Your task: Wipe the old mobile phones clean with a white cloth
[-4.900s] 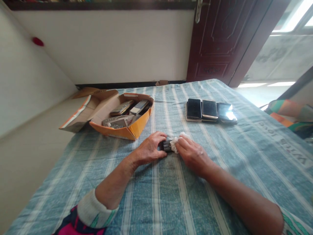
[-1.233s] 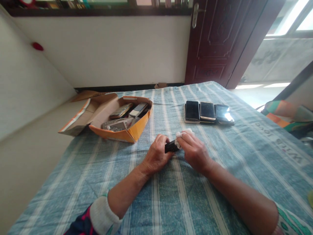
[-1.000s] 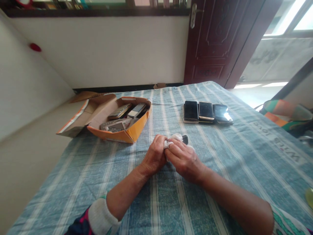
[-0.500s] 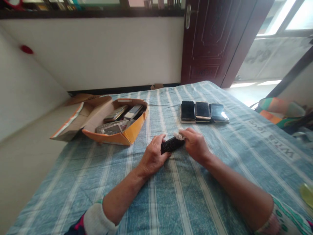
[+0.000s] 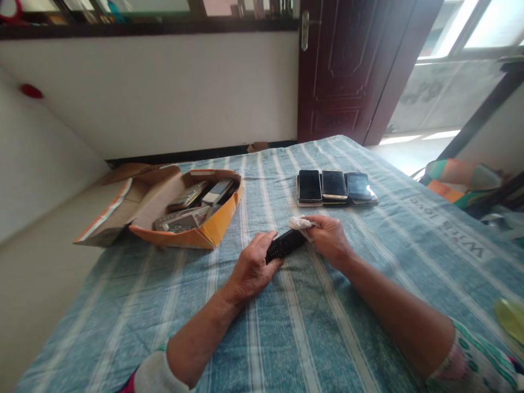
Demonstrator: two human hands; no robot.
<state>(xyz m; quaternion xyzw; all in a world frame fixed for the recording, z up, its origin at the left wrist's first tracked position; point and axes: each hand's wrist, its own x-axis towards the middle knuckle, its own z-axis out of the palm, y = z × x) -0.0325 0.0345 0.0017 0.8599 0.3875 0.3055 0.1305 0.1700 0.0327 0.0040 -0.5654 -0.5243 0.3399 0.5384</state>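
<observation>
My left hand (image 5: 254, 266) is closed round the near end of a black keypad phone (image 5: 284, 245), thumb and fingers on its two edges. The phone lies slanted just over the cloth, its keys facing up. My right hand (image 5: 331, 240) pinches a crumpled white tissue (image 5: 301, 223) at the phone's far end. Whether the tissue touches the phone there is hard to tell, since the fingers partly cover that end. Beyond the hands, smartphones lie in three side-by-side stacks, topped by a black one (image 5: 309, 186), a gold-edged one (image 5: 334, 184) and a glossy grey one (image 5: 359, 187).
An open orange cardboard box (image 5: 223, 221) at the left holds several old phones (image 5: 188, 195), its lid folded outward. A blue striped cloth (image 5: 254, 338) covers the surface. Something yellow-green (image 5: 511, 316) sits at the right edge. Behind stand a white wall and a dark red door (image 5: 339, 71).
The white tissue shows more fully above the phone's far end as my right hand shifts slightly. My left hand keeps its hold on the phone. The whole view has shifted a little.
</observation>
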